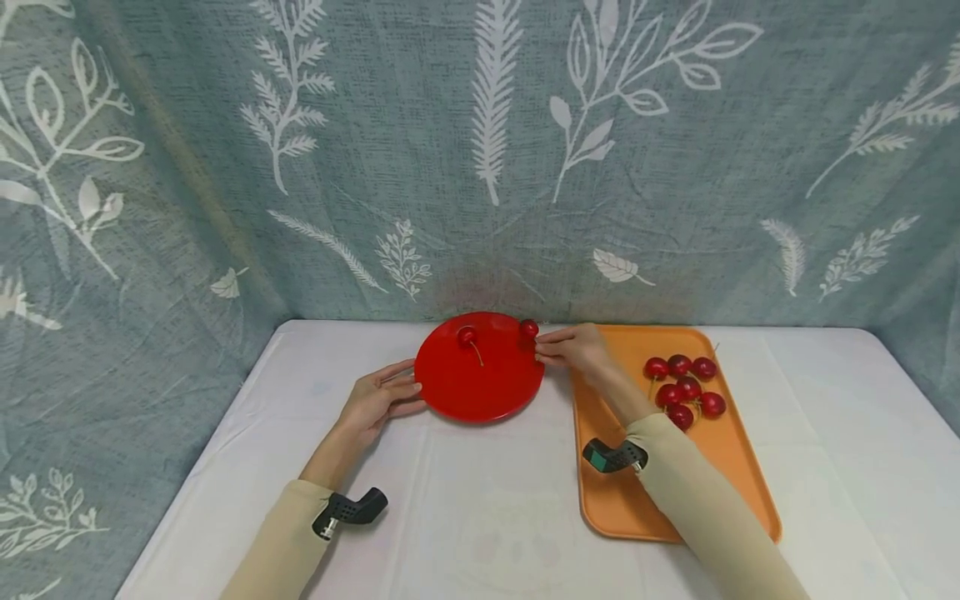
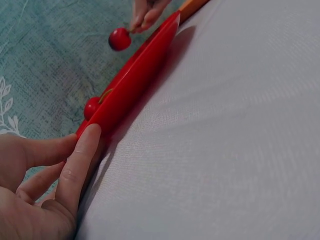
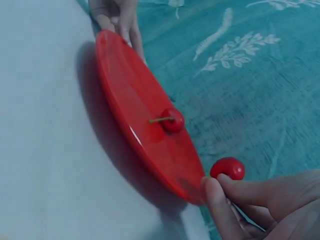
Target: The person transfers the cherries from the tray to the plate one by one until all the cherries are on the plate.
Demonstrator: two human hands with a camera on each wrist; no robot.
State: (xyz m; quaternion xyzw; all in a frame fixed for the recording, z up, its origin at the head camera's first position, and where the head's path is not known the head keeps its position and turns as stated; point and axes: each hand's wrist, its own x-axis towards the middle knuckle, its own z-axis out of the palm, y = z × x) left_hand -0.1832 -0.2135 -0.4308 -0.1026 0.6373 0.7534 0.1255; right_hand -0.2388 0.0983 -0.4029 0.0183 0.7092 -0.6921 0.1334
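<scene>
A: So, where's the cherry (image 1: 529, 328)?
B: Pinched by its stem in the right hand (image 1: 577, 350), just over the red plate's (image 1: 480, 383) far rim.
A: Left hand (image 1: 378, 402)?
B: Fingers straight, touching the plate's near-left edge.

- A glossy red plate (image 1: 480, 379) is seen.
- Dark red cherries (image 1: 681, 390) are shown on an orange tray (image 1: 637, 500).
- The table (image 1: 465, 517) is covered in white.
- A grey-blue backdrop (image 1: 375, 125) is printed with white leaves.
- Beige sleeves (image 1: 697, 500) are worn.
</scene>
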